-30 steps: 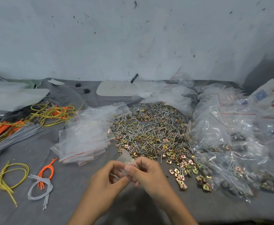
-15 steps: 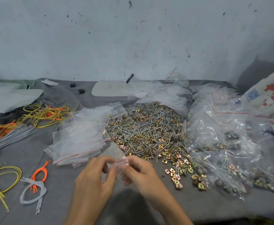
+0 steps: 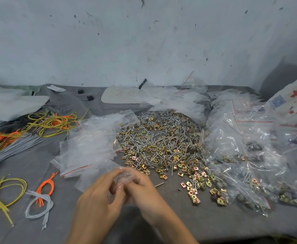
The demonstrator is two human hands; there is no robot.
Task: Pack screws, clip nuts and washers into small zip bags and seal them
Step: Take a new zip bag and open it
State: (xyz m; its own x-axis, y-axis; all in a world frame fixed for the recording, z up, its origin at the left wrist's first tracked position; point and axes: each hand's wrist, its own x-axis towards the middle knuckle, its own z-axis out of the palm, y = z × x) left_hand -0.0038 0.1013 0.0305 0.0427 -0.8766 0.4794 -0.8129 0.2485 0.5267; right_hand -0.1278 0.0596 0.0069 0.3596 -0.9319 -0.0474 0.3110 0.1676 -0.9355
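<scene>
**Opening a zip bag at the front edge**

Both hands work on one small zip bag (image 3: 124,176) just above the front edge of the worktop (image 3: 179,219), about its middle. The fingers (image 3: 109,176) of the left hand (image 3: 98,199) and of the right hand (image 3: 144,192) pinch its mouth from two sides. The bag is clear, thin and crumpled. I see no hardware inside, though part of it is covered.

I judge that the bag is being opened. Next, one hand must keep the mouth open while the other reaches to the heap of screws, clip nuts and washers (image 3: 161,143) near the centre.
</scene>
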